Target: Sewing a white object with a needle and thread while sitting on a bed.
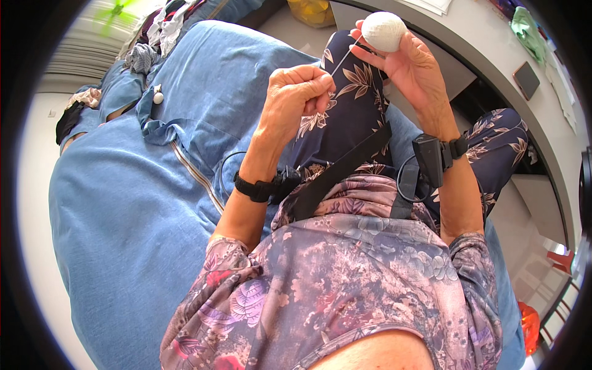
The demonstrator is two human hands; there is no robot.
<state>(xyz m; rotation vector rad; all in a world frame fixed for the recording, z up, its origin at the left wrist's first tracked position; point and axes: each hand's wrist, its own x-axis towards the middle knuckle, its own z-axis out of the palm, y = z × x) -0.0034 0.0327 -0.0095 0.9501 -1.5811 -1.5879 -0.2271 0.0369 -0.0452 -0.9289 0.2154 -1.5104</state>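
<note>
Grips a white yarn ball [383, 32] between thumb and fingers of the right hand [407, 69], far and right of centre, near the dark leaf-patterned trousers [354, 117]. Pinches the white strand [347, 55] in curled fingers of the left hand [297, 91], holding it straight between both hands. Sits on a blue cover [123, 222], spread wide to the left, with a dark phone [526, 81] on the table [490, 52] at far right.

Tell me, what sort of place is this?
Probably a room in someone's home: there's a big blue-covered couch or bed, with clothes heaped at the upper left of the view.
</note>
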